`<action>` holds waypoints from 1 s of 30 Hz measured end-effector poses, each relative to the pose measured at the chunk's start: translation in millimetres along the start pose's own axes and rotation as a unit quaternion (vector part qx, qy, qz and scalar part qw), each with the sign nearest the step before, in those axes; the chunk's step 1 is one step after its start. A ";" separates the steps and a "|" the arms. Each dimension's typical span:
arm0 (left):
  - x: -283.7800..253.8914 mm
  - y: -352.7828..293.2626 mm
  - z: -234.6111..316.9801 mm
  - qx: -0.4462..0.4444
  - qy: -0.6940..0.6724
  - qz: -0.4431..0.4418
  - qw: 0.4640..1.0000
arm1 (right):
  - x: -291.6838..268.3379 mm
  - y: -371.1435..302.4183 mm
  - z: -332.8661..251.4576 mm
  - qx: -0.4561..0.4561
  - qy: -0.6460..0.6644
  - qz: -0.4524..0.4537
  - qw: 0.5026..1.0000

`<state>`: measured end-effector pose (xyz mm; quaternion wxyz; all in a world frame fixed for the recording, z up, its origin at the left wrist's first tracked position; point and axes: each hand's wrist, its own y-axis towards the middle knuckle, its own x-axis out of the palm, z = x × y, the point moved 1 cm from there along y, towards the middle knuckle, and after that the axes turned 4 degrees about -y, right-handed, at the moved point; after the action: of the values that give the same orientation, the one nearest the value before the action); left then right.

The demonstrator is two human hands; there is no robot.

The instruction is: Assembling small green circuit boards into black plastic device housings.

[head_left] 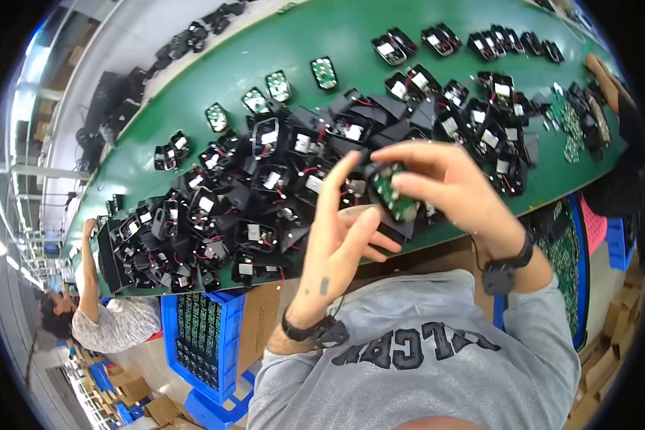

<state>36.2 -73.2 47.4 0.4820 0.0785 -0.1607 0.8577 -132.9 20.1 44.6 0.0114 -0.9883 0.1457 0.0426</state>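
My right hand [455, 186] grips a small black plastic housing with a green circuit board [394, 195] in it, thumb on the board side and fingers over the top edge. Just left of it, my left hand [337, 233] is open, its fingers spread around the near side of the housing without a visible hold on it. Both hands are above the front of a large heap of black housings [265, 179], many with white blocks and red wires. My fingers hide part of the held housing.
On the green table [322, 32], housings with green boards [278, 86] stand beyond the heap. Loose green boards [572, 132] lie at right, near another person's hand [603, 82]. A co-worker [118, 319] reaches in at far left. Blue crates [229, 344] of boards flank me below.
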 end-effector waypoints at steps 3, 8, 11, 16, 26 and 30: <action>-34.8 -12.4 31.6 0.124 0.087 0.060 0.987 | -24.2 64.1 -20.2 -0.084 -0.095 0.009 0.992; -123.1 39.7 93.0 0.158 0.263 0.220 0.926 | -101.1 201.3 31.2 -0.113 -0.409 0.125 0.897; -250.0 90.9 120.5 0.133 0.573 0.323 0.741 | -106.1 241.9 65.7 -0.081 -0.512 0.101 0.849; -400.3 107.0 137.0 -0.058 0.658 0.320 0.679 | -96.2 244.9 74.1 -0.066 -0.555 0.104 0.823; -432.3 122.3 106.0 -0.215 0.618 0.372 0.659 | -108.4 1.4 -100.6 -0.131 -0.385 0.075 0.910; -416.8 139.8 105.3 -0.247 0.594 0.280 0.712 | -145.4 -110.3 -97.7 -0.070 -0.335 0.285 0.895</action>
<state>133.0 -511.9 -2.7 0.2176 -0.6181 -0.0622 0.7528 -231.8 163.9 155.7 -0.0221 -0.8301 0.4049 0.3827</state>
